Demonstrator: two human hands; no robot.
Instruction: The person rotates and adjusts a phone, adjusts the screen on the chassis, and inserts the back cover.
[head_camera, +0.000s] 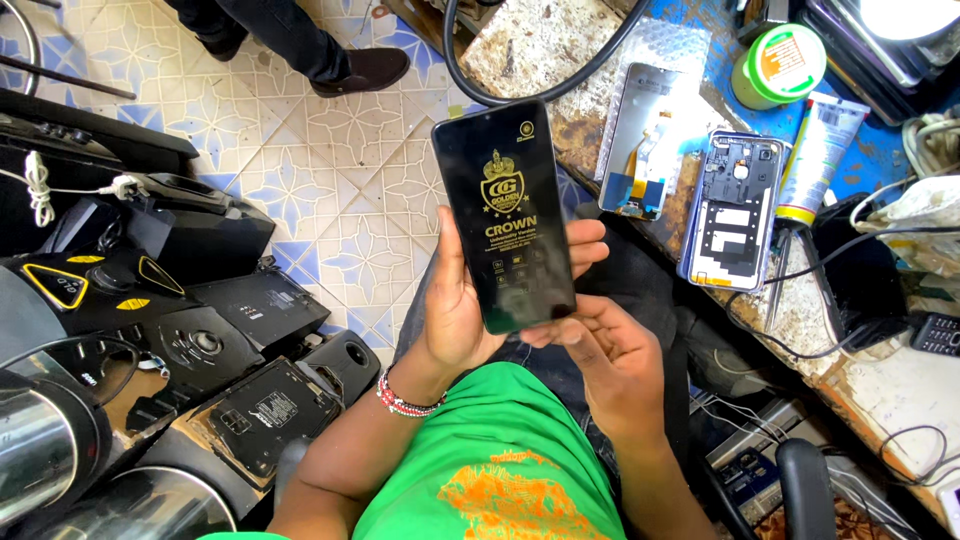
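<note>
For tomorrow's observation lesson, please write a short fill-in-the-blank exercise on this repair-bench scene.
1. The left hand holds a black ____ panel with gold print.
2. The right hand touches the panel's ____ edge.
3. On the bench, the open phone frame lies beside a ____ tube.
4. The person's shirt is ____.

Missing words: glass; lower; white; green
</note>
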